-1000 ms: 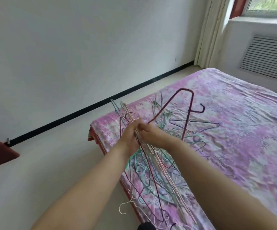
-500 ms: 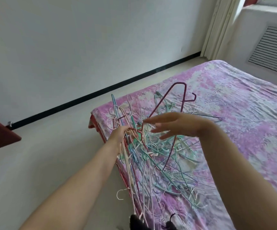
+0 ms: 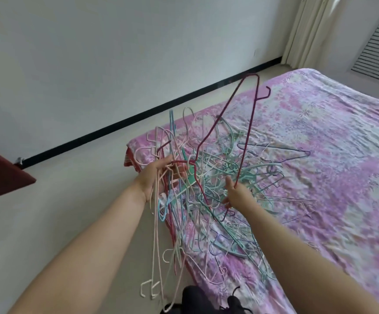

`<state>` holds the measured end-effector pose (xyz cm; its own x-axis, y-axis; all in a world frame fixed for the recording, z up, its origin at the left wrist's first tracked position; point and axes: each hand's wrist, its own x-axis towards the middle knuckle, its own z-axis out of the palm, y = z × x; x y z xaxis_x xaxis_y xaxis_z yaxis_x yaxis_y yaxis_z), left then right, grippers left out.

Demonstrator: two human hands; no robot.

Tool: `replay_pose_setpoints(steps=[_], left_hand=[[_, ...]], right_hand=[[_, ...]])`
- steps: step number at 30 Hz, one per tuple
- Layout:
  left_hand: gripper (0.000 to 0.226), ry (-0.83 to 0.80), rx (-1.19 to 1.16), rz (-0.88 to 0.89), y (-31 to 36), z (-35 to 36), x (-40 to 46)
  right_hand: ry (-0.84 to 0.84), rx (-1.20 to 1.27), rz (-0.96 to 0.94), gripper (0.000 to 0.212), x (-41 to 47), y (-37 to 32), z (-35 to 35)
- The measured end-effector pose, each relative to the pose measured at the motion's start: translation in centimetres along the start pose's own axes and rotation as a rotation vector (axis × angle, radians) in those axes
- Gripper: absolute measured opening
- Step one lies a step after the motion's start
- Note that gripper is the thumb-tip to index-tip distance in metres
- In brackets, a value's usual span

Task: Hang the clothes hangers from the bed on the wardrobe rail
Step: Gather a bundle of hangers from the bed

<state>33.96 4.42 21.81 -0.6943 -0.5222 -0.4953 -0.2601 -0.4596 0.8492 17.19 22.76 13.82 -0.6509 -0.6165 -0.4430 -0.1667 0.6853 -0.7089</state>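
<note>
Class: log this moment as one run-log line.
left hand: grips hanger bundle | right hand: reaching into hanger pile | bed: hangers remain

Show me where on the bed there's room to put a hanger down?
The bedspread lies bare beyond the tangled hangers, toward the window-side wall, and along the right side. The near left corner is crowded: the pile covers it, the left hand holds a bunch, and the right hand reaches in by the maroon hanger.

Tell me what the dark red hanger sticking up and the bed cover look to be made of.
Dark red hanger: probably metal wire with a matte, slightly fuzzy coating; it is very thin, keeps sharp bends and shows no shine. Bed cover: woven fabric, likely cotton or a blend, matte, printed in pink, purple and white florals; it wrinkles softly and drapes over the bed's corner.
</note>
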Motion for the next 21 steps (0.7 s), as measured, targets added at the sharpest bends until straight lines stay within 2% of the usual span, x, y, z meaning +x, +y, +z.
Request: replay_pose_setpoints(steps=[2, 4, 6, 7, 9, 12, 14, 15, 19, 21], left_hand=[[0.050, -0.013, -0.002, 0.021, 0.6, -0.5, -0.2], [0.057, -0.001, -0.056, 0.060, 1.8, -1.0, -0.2], [0.051, 0.083, -0.117, 0.099, 3.2, -1.8, -0.2], [0.043, 0.123, -0.140, 0.118, 3.7, -2.4, -0.2], [0.035, 0.177, -0.179, 0.155, 4.5, -3.3, -0.2], [0.031, 0.254, -0.220, 0.183, 5.0, -4.3, -0.3], [0.029, 0.296, -0.284, 0.168, 5.2, -5.2, -0.6], [0.030, 0.315, -0.315, 0.159, 5.4, -5.8, -0.8], [0.025, 0.377, -0.341, 0.138, 5.8, -8.4, -1.7], [0.025, 0.398, -0.361, 0.121, 5.6, -9.6, -2.2]], right_hand=[[0.035, -0.041, -0.023, 0.069, 0.6, -1.0, -0.4], [-0.028, 0.144, -0.094, 0.064, 1.0, -2.1, -1.3], [-0.174, 0.344, -0.137, 0.082, 1.5, -2.5, -2.2], [-0.265, 0.323, -0.149, 0.093, 1.7, -2.2, -2.4], [-0.362, 0.106, -0.174, 0.113, 2.0, -1.2, -1.8], [-0.245, -0.348, -0.227, 0.136, 2.3, -0.1, 0.6], [-0.214, -0.539, -0.233, 0.138, 2.1, 0.4, 2.4], [-0.218, -0.553, -0.202, 0.137, 2.1, 0.8, 3.2], [-0.214, -0.374, -0.086, 0.126, 2.3, 1.8, 4.8], [-0.207, -0.187, -0.037, 0.120, 2.4, 1.6, 5.4]])
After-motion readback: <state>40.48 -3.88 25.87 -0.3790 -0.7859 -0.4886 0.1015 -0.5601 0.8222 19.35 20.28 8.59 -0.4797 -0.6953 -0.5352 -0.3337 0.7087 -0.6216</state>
